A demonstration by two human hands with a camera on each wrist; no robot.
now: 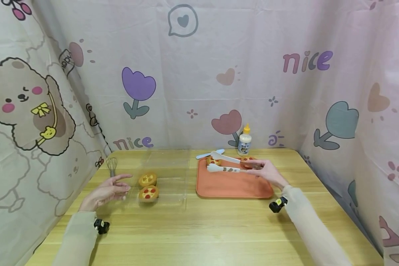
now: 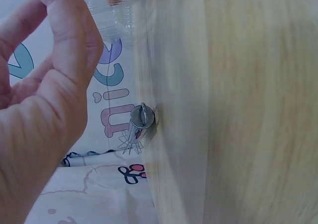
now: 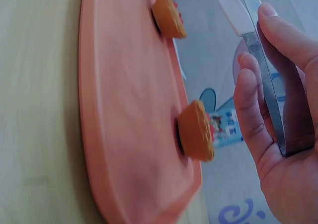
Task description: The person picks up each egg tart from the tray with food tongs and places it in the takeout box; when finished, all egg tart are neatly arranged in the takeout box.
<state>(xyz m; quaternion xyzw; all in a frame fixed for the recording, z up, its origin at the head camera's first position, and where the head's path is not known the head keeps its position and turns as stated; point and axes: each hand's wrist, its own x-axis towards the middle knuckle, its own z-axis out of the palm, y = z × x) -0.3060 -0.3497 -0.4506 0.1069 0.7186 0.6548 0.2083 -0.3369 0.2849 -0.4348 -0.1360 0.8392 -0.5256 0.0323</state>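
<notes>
My right hand (image 1: 264, 172) grips a pair of tongs (image 1: 231, 169) with white tips and metal arms, held above an orange tray (image 1: 234, 186). The tips are spread apart, with nothing between them. On the tray's back edge sit two small mini pizzas, one on the left (image 3: 168, 16) and one on the right (image 3: 195, 132). My left hand (image 1: 104, 192) has loosely bent fingers beside the left side of a clear plastic box (image 1: 173, 190). Inside that box are two more mini pizzas, one with yellow topping (image 1: 147, 180) behind one with red slices (image 1: 148, 193).
A metal whisk (image 1: 111, 166) lies at the table's back left, beyond my left hand. Behind the tray are a pale blue spreader (image 1: 203, 156) and a white bottle with a yellow cap (image 1: 244, 142). The box's clear lid (image 1: 166, 157) stands raised at its back. Printed curtains enclose the table.
</notes>
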